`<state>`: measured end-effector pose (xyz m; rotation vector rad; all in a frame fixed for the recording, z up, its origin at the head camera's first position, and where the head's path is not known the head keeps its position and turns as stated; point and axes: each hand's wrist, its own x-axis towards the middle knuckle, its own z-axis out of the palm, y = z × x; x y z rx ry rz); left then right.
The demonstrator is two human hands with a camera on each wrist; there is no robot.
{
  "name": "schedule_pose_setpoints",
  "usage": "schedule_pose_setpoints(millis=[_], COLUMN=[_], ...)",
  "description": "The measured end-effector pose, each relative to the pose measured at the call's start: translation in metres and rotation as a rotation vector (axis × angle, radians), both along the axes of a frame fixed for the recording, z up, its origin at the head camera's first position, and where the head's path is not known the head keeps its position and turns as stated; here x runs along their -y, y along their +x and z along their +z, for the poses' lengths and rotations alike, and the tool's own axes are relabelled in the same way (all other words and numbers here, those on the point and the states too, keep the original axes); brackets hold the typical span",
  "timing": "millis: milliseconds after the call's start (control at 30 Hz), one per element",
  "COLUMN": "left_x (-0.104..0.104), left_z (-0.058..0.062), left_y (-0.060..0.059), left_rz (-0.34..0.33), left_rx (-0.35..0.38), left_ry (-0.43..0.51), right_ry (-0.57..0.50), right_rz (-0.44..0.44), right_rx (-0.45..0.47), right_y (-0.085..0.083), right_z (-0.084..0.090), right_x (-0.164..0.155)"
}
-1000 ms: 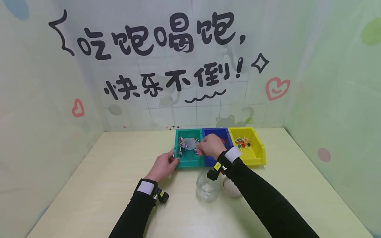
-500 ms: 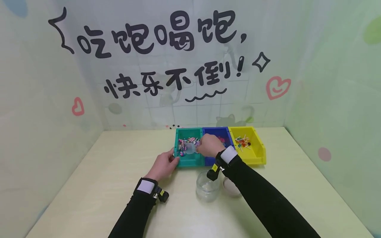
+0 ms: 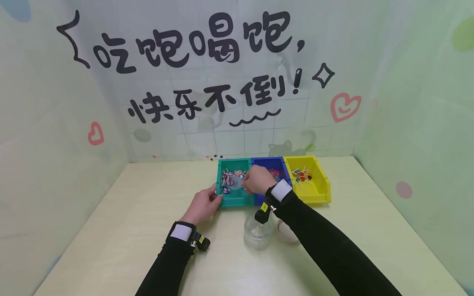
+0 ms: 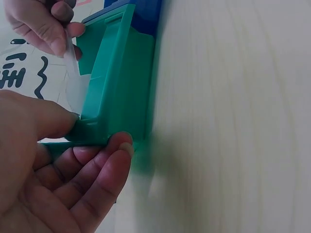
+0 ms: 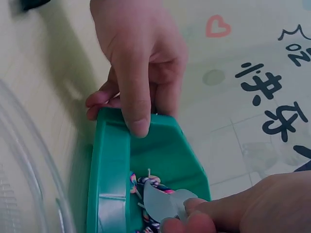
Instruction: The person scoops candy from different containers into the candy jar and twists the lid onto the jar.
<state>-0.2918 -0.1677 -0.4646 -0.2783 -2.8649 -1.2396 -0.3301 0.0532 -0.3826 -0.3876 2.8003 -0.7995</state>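
My left hand (image 3: 201, 205) grips the left wall of a green bin (image 3: 237, 201). In the right wrist view its thumb lies over the rim, with fingers outside. My right hand (image 3: 260, 179) pinches a small translucent plastic scoop (image 5: 160, 201) by its handle. The scoop is down inside the green bin, among striped lollipops (image 3: 226, 190) with white sticks. Several lollipops lie around and behind its blade in the right wrist view. The left wrist view shows the bin's front lip, and the scoop's pale edge beyond it.
A blue bin (image 3: 267, 161), partly behind my right hand, holds pink and blue pieces. Beside it, a yellow bin (image 3: 318, 198) contains more lollipops. A clear jar (image 3: 258, 234) stands in front of the bins, with a round pale lid (image 3: 286, 232) partly under my right forearm.
My right hand has shifted slightly left, and the scoop has turned and sits lower among the lollipops, some of which have moved. My left hand stays on the bin's wall.
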Motion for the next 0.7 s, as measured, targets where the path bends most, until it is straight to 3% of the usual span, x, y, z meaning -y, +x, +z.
schedule_pose_setpoints(millis=[100, 267, 333, 400, 567, 700], left_x=[0.0002, 0.0008, 0.001, 0.0011, 0.0005, -0.0001], left_z=[0.0005, -0.0007, -0.0015, -0.0021, -0.0018, -0.0024], left_y=[0.0002, 0.0004, 0.0006, 0.0006, 0.0011, 0.0019], left_rz=[-0.007, -0.009, -0.007, -0.005, -0.004, -0.003], left_rx=[-0.002, -0.009, -0.009, -0.012, -0.007, -0.008], left_ry=[0.003, -0.005, -0.009, -0.014, -0.014, -0.005], right_ry=[-0.022, -0.286, -0.346, -0.269, 0.058, 0.031], right_rz=[0.006, -0.11, -0.15, -0.105, 0.084, 0.043], right_rx=[0.018, 0.224, 0.254, 0.204, -0.018, 0.055], right_y=[-0.0017, -0.0024, -0.0011, 0.0001, 0.0021, 0.0002], right_z=[-0.0006, -0.0022, -0.0024, -0.0019, 0.0021, 0.0001], right_x=[-0.0003, -0.0056, -0.0078, -0.009, -0.006, -0.0018])
